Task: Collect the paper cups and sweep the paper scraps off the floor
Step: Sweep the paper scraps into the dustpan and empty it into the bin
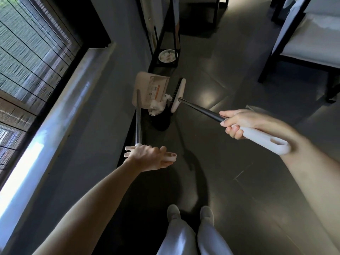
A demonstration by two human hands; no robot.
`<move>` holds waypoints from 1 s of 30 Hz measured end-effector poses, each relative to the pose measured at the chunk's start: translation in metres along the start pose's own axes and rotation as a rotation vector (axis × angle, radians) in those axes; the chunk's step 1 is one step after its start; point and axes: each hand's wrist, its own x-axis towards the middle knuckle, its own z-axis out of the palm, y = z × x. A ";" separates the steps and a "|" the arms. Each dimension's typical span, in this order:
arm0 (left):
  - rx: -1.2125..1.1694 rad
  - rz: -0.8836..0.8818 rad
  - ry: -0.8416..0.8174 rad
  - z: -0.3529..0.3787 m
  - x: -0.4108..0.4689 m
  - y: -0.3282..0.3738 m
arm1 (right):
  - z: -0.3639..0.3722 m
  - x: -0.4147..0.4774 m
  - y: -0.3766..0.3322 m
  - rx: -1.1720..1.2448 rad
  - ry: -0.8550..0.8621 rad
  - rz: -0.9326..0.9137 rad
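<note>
nearby, black stand (pixel 161 41) behind dustpan (pixel 147 85), chair (pixel 312 45) at right

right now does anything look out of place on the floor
Only the crumpled white paper scraps, piled on the dark floor between the dustpan and the broom. They are loose litter, seemingly not yet in the pan. Nothing else looks spilled or broken.

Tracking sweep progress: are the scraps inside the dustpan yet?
Not fully: the scraps sit bunched at the dustpan lip, the broom right beside them; how far in, cannot tell.
</note>
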 end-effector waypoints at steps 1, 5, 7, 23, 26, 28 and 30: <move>0.009 -0.008 0.022 -0.001 -0.002 -0.004 | 0.000 -0.002 0.000 -0.006 -0.004 0.001; 0.041 -0.016 0.069 -0.009 -0.010 -0.014 | 0.003 -0.004 0.001 0.010 -0.009 -0.002; 0.038 -0.044 0.124 -0.013 -0.015 -0.018 | 0.004 -0.004 0.001 0.028 -0.011 -0.001; 0.001 -0.150 0.063 -0.030 -0.029 -0.005 | 0.016 -0.010 0.000 0.023 -0.024 -0.001; -0.196 -0.271 0.055 -0.075 -0.039 -0.018 | 0.018 -0.016 -0.003 0.014 -0.034 -0.005; -0.335 -0.389 0.093 -0.116 -0.051 -0.029 | 0.018 -0.022 -0.007 0.004 -0.034 -0.021; -0.463 -0.508 0.191 -0.154 -0.065 -0.037 | 0.016 -0.027 -0.011 -0.012 -0.029 -0.031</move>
